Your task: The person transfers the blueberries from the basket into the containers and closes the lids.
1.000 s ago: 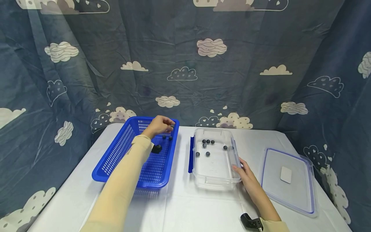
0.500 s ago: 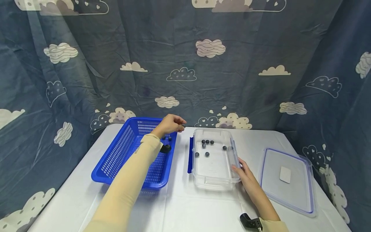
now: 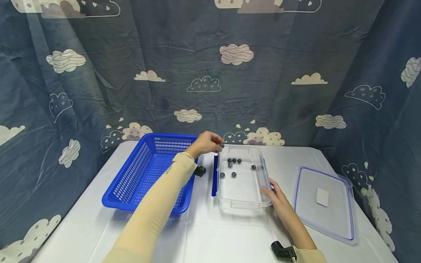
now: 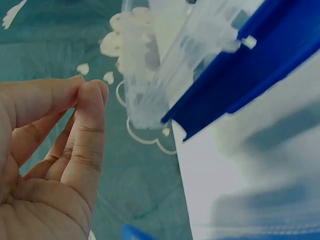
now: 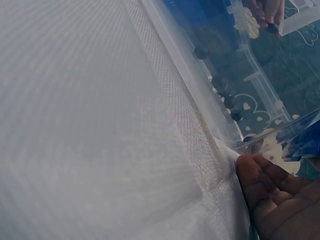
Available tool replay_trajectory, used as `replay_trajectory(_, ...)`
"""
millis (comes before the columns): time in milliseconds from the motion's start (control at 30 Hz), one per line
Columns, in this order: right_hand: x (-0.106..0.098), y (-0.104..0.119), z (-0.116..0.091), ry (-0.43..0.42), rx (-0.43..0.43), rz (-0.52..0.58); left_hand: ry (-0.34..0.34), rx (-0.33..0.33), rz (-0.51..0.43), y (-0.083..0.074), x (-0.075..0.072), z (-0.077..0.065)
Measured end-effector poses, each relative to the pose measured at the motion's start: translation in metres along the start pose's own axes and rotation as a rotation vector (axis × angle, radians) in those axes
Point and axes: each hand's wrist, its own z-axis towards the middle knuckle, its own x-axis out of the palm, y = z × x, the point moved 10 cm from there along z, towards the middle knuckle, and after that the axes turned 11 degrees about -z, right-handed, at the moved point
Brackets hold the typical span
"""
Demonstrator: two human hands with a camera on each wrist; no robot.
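My left hand (image 3: 207,142) pinches a small dark blueberry (image 3: 222,145) between thumb and fingertips, above the far left corner of a clear plastic container (image 3: 245,190). In the left wrist view the fingertips of that hand (image 4: 60,150) meet and hide the berry. Several blueberries (image 3: 234,174) lie spread on the container's floor. My right hand (image 3: 279,202) grips the container's right wall near its front corner, thumb at the rim. The right wrist view has this hand (image 5: 280,195) low, beside the clear wall.
A blue slotted basket (image 3: 115,197) stands left of the container; my left forearm crosses it and hides part of its inside. A blue side latch (image 3: 215,179) hangs outward from the container. The clear lid (image 3: 329,223) lies on the white-covered table at right.
My left hand has moved right, out of the basket, carrying the blueberry over to the container's far left corner. My right hand has stayed on the container.
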Motion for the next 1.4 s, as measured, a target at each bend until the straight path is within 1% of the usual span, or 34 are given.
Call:
replay_trajectory(233, 0.000, 0.000, -0.001, 0.004, 0.000, 0.003, 0.058, 0.026, 0.115, -0.001, 0.028, 0.007)
replay_trajectory(400, 0.000, 0.001, -0.001, 0.008, 0.000, -0.001, 0.077, 0.025, 0.176, -0.003, 0.042, 0.009)
replay_trajectory(567, 0.001, 0.002, -0.001, 0.010, -0.006, 0.000, 0.086, 0.025, 0.218, -0.002, 0.049, 0.010)
replay_trajectory(733, 0.000, 0.003, -0.001, -0.002, -0.005, -0.002, 0.099, 0.030, 0.248, 0.002, 0.051, 0.012)
replay_trajectory(867, 0.000, 0.001, 0.000, -0.005, 0.002, -0.009, 0.101, 0.036, 0.256, 0.000, 0.046, 0.009)
replay_trajectory(1000, 0.000, 0.000, 0.000, 0.002, 0.010, -0.013, 0.088, 0.048, 0.270, -0.002, 0.034, 0.006)
replay_trajectory(1133, 0.001, 0.000, -0.001, 0.010, 0.010, -0.013, 0.071, 0.038, 0.255, 0.000, 0.017, 0.004)
replay_trajectory(1200, 0.001, 0.001, -0.001, 0.009, 0.006, -0.012, 0.058, 0.032, 0.230, 0.001, 0.008, 0.002)
replay_trajectory(1400, 0.002, 0.002, -0.001, 0.017, -0.001, -0.002, -0.003, 0.019, 0.182, 0.002, -0.021, -0.003)
